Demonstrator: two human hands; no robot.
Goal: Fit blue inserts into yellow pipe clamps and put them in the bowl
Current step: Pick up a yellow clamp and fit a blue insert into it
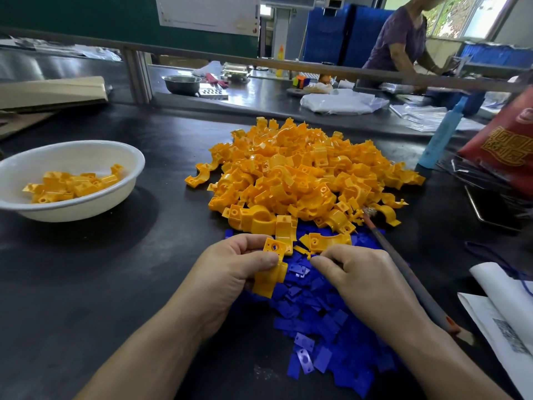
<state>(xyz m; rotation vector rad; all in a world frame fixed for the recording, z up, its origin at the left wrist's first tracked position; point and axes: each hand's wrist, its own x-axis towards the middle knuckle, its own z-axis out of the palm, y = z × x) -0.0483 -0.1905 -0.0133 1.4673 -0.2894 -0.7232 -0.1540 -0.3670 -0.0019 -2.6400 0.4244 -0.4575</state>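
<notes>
A white bowl (75,212) stands at the left of the dark worktop (115,284), holding a shallow heap of yellow clamps (72,184), with flat cardboard (52,90) lying behind it. Well to the right of the bowl, the worker's left hand (230,272) grips a yellow pipe clamp (272,272), fingers and thumb curled round its arched body so that one drilled lug points upward. The clamp is held just above the near edge of a scatter of blue inserts (317,313), which spreads across the worktop between the forearms. Beyond the hands rises a large loose pile of yellow pipe clamps (302,174), its front edge touching the blue pieces. The right hand (354,278) sits just beside the held clamp, its fingers (318,261) bunched tightly together at the tips over the blue scatter; whether they have hold of an insert cannot be told. A long dark rod with a metal collar (403,269) lies slantwise along the outer side of the right hand, its far end reaching the yellow pile. Farther right stand a light blue bottle (441,137) and a red bag with gold lettering (504,140), and printed papers (504,313) lie at the worktop's right edge. On the bench behind, a steel bowl (181,83) and a white plastic bag (340,102) sit near a second person (403,39) in a purple top.
</notes>
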